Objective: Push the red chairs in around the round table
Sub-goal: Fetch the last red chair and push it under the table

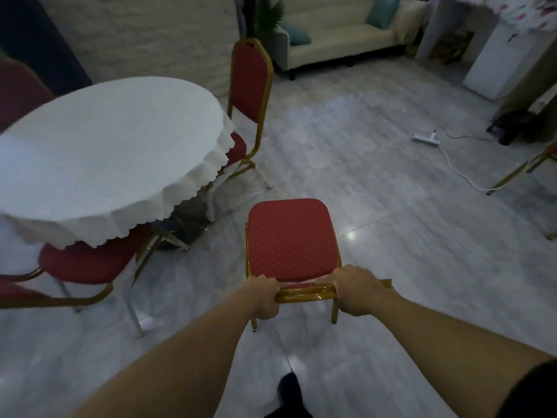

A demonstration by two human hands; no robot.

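Note:
A red chair (pixel 291 239) with a gold frame stands in front of me, its dotted seat facing away, to the right of the round table (pixel 99 146) and apart from it. My left hand (pixel 265 295) and my right hand (pixel 357 292) both grip the top rail of its backrest. The table has a white scalloped cloth. A second red chair (pixel 251 86) stands at the table's far right side with its seat partly under the cloth. A third red chair (pixel 87 263) sits tucked under the near edge. Part of another red backrest (pixel 18 89) shows at the far left.
A white power strip (pixel 425 138) and its cable lie on the tiled floor at the right. Gold legs of another chair (pixel 524 167) show at the right edge. A cream sofa (pixel 340 40) stands along the back wall, with white cabinets (pixel 494 64) to its right.

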